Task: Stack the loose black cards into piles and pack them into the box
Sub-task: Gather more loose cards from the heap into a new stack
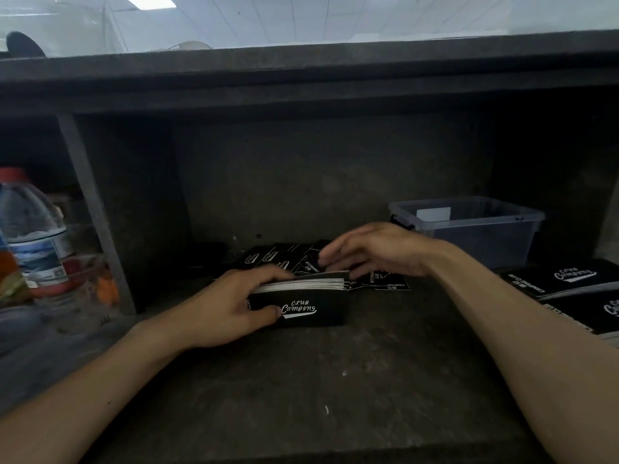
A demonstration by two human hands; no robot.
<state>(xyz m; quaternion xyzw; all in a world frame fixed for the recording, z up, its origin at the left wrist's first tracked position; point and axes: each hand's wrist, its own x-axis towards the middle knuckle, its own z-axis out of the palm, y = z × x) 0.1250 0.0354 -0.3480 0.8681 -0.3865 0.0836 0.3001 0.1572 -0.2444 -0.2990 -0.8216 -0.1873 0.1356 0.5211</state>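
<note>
My left hand [231, 303] grips a thick pile of black cards [310, 301] standing on edge on the dark bench, white script on the face toward me. Behind the pile lie several loose black cards [278, 257], fanned and overlapping. My right hand [371, 252] hovers over the loose cards just behind the pile, fingers spread and bent down; whether a fingertip touches a card is hidden. A clear plastic box [469, 229] stands at the back right, a white card inside it. Two stacked piles of black cards [569, 279] rest at the right edge.
A plastic water bottle [31, 236] with a red cap and colourful packets stand in the left compartment behind a grey upright divider [90, 212]. A dark shelf [301, 72] overhangs the bench. The back wall is close behind the cards.
</note>
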